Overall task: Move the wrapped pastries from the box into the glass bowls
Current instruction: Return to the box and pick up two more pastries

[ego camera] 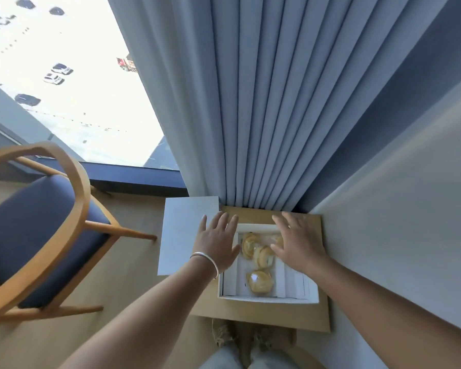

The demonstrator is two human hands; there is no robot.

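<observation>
Pale trouser legs (240, 355) and shoes (221, 332) at bottom edge, just under near edge of small wooden surface (264, 316). White box (266, 295) sits open on it, near wall close to surface front edge, right side near the wall (397, 209). Wrapped pastries (260, 282) inside box: one toward near end, a cluster of a few at far end, partly under right hand. Left hand (217, 243), grip apart, fingers straight, over box's left rim; bracelet (206, 259) on wrist. Right hand (297, 239), grip apart, fingers spread, over far right of box, contact unclear. White lid (183, 235) lies left of box, overhanging surface edge. Curtain (250, 115) hangs right behind surface. Wooden chair (37, 222) well left, open floor (72, 339) between
</observation>
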